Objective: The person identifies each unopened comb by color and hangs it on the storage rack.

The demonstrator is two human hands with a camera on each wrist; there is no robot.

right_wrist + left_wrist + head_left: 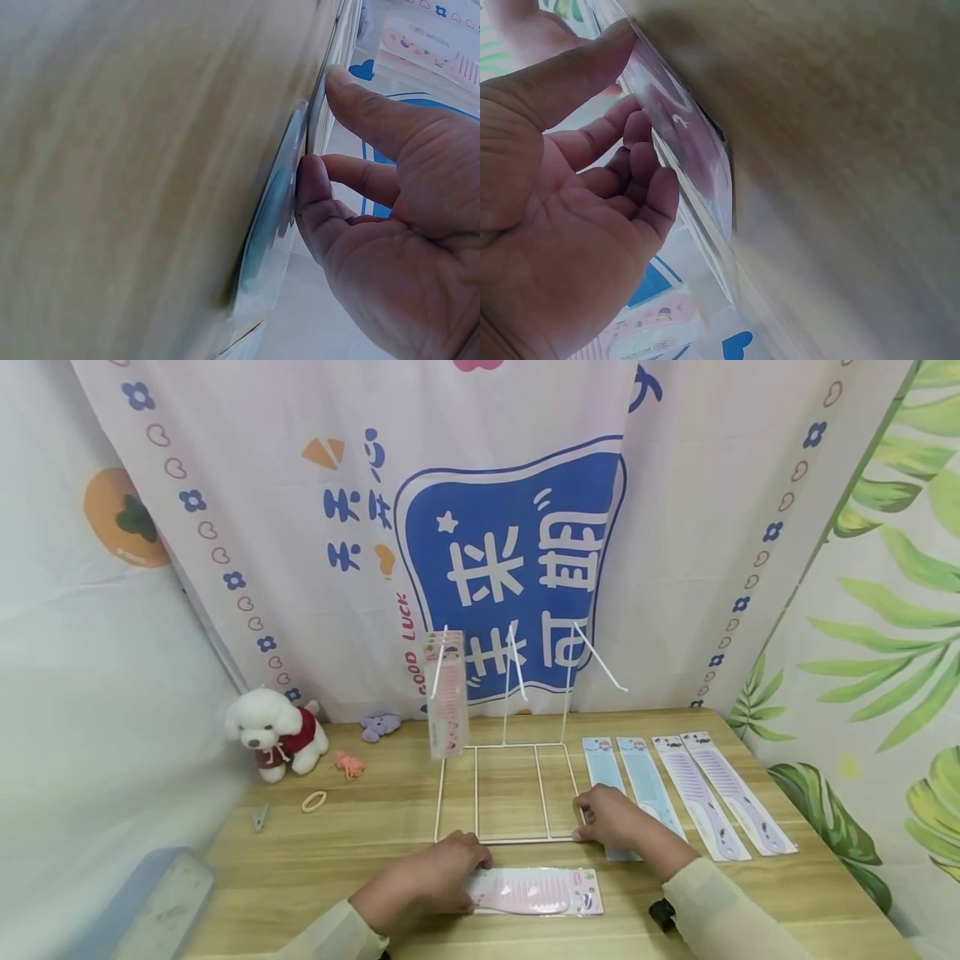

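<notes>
A packaged pink comb (534, 892) lies flat on the table before a white wire rack (491, 841). Its left end is under my left hand (446, 870); the thumb is at the near edge, the curled fingers at the far side. In the left wrist view the thumb (604, 56) touches the clear wrapper. My right hand (611, 817) pinches the rack's front right corner between thumb and index finger. Below those fingers, in the right wrist view, lies a packaged blue comb (266, 217). Packaged pink combs (447, 702) hang from the rack's left hook.
Packaged blue combs (603, 760) and purple combs (701, 802) lie to the right of the rack. On the left are a white plush dog (273, 731), a purple toy (380, 726), a wooden ring (314, 802) and a small clip (260, 817). A printed curtain (697, 568) hangs behind.
</notes>
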